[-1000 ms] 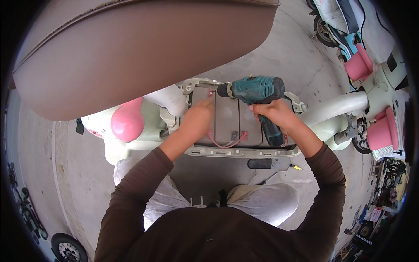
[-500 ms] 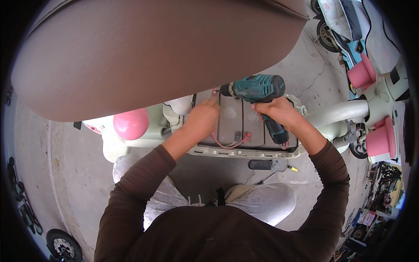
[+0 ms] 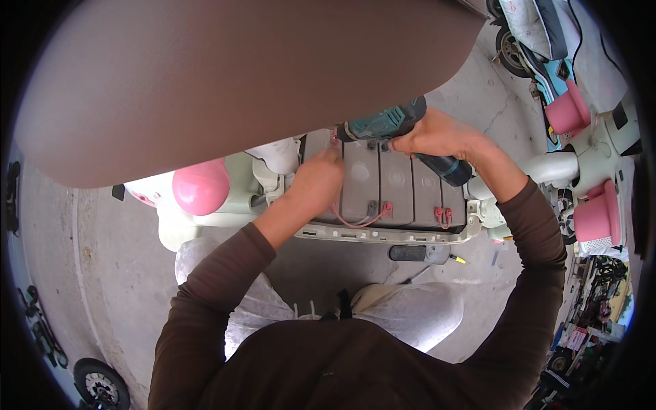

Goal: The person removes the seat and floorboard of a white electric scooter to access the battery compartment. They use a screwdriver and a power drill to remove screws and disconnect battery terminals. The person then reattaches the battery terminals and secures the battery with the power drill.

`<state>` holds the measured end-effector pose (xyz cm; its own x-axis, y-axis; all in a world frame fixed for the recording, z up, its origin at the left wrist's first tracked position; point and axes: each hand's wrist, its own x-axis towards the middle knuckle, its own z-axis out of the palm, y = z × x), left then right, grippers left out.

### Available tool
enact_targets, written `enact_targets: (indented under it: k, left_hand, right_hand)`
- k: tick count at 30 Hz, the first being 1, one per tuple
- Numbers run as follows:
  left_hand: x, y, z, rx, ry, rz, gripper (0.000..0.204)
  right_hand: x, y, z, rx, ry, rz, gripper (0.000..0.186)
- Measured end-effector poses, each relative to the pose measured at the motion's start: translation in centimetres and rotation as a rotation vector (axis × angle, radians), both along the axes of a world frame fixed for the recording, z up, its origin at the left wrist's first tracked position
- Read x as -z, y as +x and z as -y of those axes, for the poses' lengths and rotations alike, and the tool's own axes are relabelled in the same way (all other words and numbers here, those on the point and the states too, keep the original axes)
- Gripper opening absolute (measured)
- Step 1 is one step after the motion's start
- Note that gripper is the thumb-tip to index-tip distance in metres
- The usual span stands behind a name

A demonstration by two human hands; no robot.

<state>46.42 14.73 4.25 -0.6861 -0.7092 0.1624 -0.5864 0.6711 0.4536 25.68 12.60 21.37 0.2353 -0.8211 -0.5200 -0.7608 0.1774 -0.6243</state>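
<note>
My right hand (image 3: 441, 137) is wrapped round the handle of a teal and black cordless drill (image 3: 384, 124). The drill is tilted, its battery end toward the lower right, and its chuck points left at a red terminal (image 3: 335, 138) on a grey battery (image 3: 361, 174). My left hand (image 3: 320, 179) is closed in a pinch just below that terminal; its fingertips hide whatever they hold. Several such batteries sit side by side in a pale tray (image 3: 383, 236). A red cable (image 3: 355, 224) bends along their near side, and a short red link (image 3: 444, 217) joins terminals at the right.
A large brown seat (image 3: 239, 82) overhangs the far side and covers part of the drill. A pink rounded part (image 3: 201, 186) is at the left. A dark footrest-like pad (image 3: 408, 253) and a yellow-tipped tool (image 3: 459, 260) are near my knees. Pink seats (image 3: 594, 213) stand right.
The drill has tipped: its rear has moved up and left, and its battery end has swung right and up. My right hand has gone with it. My left hand stays nearly still.
</note>
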Motion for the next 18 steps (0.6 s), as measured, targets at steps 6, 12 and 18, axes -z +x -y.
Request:
enact_targets:
  k: [6, 12, 18]
  left_hand:
    - [-0.4, -0.8, -0.2, 0.014, -0.002, 0.010, 0.016]
    - [-0.4, -0.4, 0.0, 0.020, -0.033, -0.010, 0.016]
    - [-0.7, -0.3, 0.4, 0.003, -0.010, 0.063, 0.015]
  right_hand:
    - [-2.1, 1.5, 7.6, -0.449, 0.096, -0.322, 0.026]
    - [-2.9, 1.6, 7.4, -0.104, 0.512, 0.023, 0.020]
    - [-1.9, 1.7, 5.7, 0.041, 0.412, 0.003, 0.018]
